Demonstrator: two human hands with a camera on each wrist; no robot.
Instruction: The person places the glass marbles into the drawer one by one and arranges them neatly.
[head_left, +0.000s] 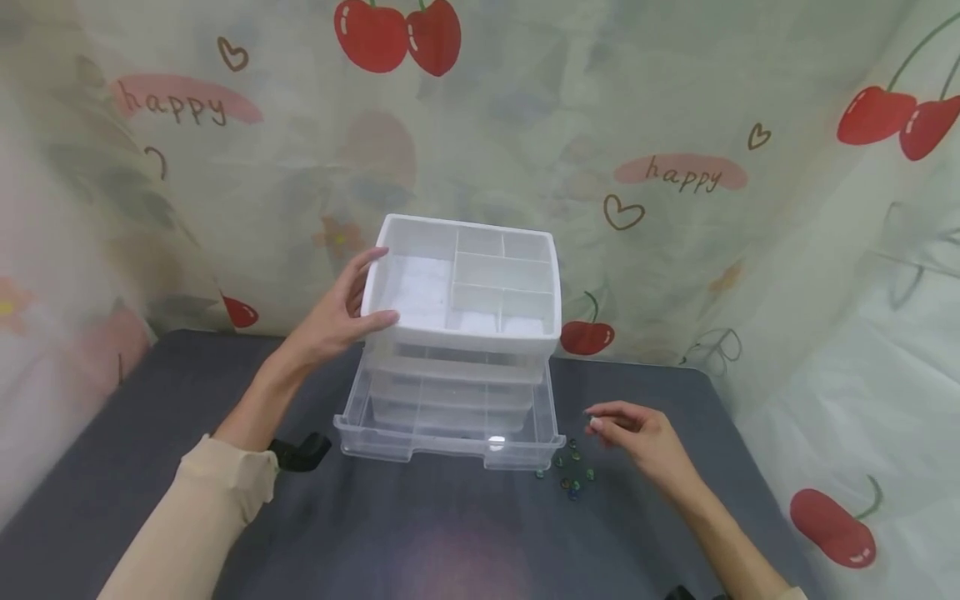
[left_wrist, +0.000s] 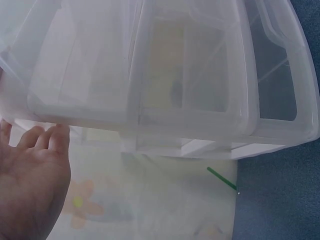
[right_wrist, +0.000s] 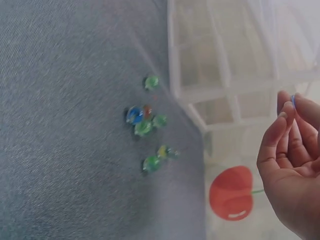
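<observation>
A drawer organizer (head_left: 465,343) with a white divided top tray (head_left: 420,292) stands on the dark table. Its lower clear drawer (head_left: 450,443) is pulled out towards me. My left hand (head_left: 345,304) grips the left side of the top tray, thumb at the front corner and fingers further back; the left wrist view shows that hand (left_wrist: 37,175) against the organizer's side. To the right of the drawer, my right hand (head_left: 630,429) pinches a small marble (right_wrist: 293,102), a bit of blue showing between thumb and fingertips. Several green, blue and brownish marbles (right_wrist: 143,128) lie on the table beside the drawer.
The dark table (head_left: 420,533) runs out to a patterned curtain (head_left: 480,150) close behind the organizer and on both sides. A black strap piece (head_left: 302,452) sticks out from my left wrist.
</observation>
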